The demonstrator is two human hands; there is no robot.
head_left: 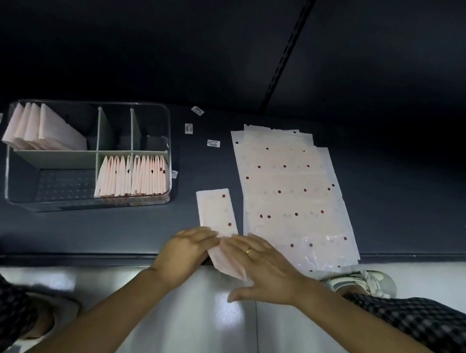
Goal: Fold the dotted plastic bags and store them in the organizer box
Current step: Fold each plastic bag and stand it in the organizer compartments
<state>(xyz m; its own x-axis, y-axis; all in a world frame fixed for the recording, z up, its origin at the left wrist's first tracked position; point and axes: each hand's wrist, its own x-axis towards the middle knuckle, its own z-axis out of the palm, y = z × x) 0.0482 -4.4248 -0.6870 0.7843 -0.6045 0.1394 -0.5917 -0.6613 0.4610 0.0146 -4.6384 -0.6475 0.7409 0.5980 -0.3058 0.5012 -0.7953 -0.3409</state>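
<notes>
Folded strip point(218, 213) at near worktop point(400, 204) edge, overhanging; left hand point(187, 247) and right hand point(258, 268) flat on it, fingers straight. Bag stack point(289, 192) right; box point(89, 154) left.

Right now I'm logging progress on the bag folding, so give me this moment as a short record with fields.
bag in work: narrow folded strip, near end under both hands at the shelf edge
left hand: flat, pressing the strip
right hand: flat, fingers on the strip
unfolded stack: flat, right of the strip
organizer box: left; folded bags upright in two front-right compartments, more in the back-left one
</notes>
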